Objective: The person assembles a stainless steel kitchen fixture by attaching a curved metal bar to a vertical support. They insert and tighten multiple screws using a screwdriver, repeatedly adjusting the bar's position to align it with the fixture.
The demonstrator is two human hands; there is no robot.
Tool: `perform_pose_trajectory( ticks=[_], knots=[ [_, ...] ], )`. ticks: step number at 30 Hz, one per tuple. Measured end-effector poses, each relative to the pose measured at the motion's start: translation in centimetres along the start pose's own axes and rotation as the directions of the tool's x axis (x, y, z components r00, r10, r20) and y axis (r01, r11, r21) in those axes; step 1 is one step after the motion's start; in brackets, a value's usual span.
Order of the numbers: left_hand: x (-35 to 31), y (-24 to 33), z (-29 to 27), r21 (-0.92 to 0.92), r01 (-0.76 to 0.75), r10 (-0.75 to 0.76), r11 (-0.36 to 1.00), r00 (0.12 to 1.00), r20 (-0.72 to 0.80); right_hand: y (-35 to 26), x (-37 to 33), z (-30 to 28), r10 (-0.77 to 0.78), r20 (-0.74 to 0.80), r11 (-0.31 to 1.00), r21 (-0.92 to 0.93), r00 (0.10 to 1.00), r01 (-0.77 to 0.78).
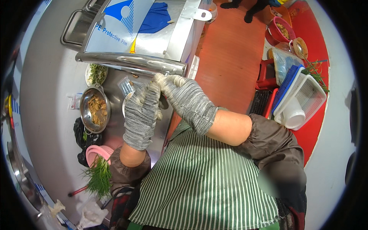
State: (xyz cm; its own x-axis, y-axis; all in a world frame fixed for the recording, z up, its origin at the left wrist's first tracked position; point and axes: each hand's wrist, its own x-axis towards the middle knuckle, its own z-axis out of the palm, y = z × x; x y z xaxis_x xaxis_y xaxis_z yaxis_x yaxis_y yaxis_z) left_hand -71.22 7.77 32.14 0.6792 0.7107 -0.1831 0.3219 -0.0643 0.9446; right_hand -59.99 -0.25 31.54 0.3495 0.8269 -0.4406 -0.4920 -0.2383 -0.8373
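My left hand [140, 113], in a grey knitted glove, is raised in front of my striped apron [203, 184]. My right hand [188, 100], gloved the same way, reaches in from the right. Their fingertips meet just below the steel rail [130, 60] of a metal cabinet. The fingers of both hands are curled and pressed together, hiding whatever lies between them. Beneath the hands is a steel counter [115, 130]. To their left on it stands a steel bowl [107, 111] with brown food pieces in it, near a plate of chopped greens [97, 74].
A blue cloth [155, 18] lies on the film-covered cabinet. At lower left are a pink basket [94, 153], long green stalks [99, 178] and a black bag [81, 132]. Baskets [310, 97] and a pink basin [274, 32] stand right. Another person's feet [249, 17] show at the top.
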Motion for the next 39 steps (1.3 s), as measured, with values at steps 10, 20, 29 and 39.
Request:
perform_pose_trajectory(
  ticks=[10,20,29,39],
  knots=[
    [-0.4,3.3,1.3,0.036,0.205,-0.206,0.978,0.977,0.047,0.8,0.9,-3.8,-0.209,0.271,0.851,-0.422,0.939,0.312],
    [0.7,3.0,0.4,0.930,-0.368,0.284,0.024,0.894,0.346,-5.3,4.5,-9.4,-0.669,0.694,-0.404,-0.640,0.267,0.654],
    [2.0,4.6,-0.8,0.886,-0.458,0.295,0.066,0.858,0.421,-10.4,8.2,-5.9,0.249,0.759,-0.178,-0.574,0.601,0.799],
    [0.5,4.2,3.0,-0.160,0.265,-0.293,0.951,0.938,-0.185,-11.7,12.3,-2.0,0.665,0.458,-0.121,-0.714,0.590,0.690]
  ],
)
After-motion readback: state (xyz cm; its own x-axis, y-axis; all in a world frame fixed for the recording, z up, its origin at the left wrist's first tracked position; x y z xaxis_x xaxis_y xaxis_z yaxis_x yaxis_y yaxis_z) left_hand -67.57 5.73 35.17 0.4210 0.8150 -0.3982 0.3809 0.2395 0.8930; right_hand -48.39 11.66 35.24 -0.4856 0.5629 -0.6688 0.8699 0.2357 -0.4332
